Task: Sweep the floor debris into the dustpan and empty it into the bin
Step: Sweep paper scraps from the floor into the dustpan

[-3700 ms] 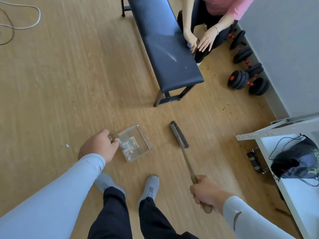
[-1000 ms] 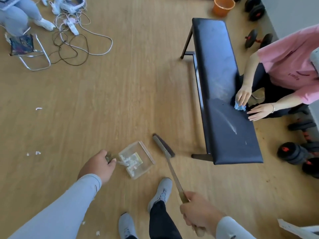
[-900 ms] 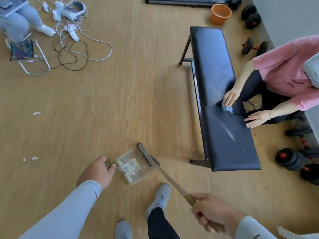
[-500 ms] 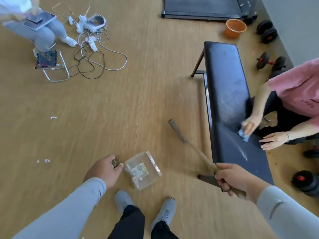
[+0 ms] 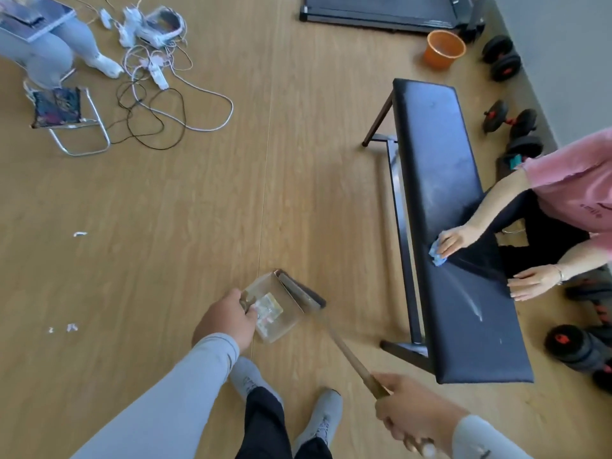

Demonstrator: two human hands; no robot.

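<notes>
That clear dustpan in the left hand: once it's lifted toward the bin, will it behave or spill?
The dustpan looks like thin clear plastic, so probably light and a little flexible. The left hand grips only its short handle, so it could tilt easily. The paper scraps inside look light and loose; they may slide out of the open front if it dips.

Home gym: bench (image 5: pixel 453 207), dumbbells (image 5: pixel 508 122).

Brush head (image 5: pixel 299 291) swung back from mid-floor — now against dustpan (image 5: pixel 278 313) mouth; right hand (image 5: pixel 407 415) pulled nearer.
</notes>
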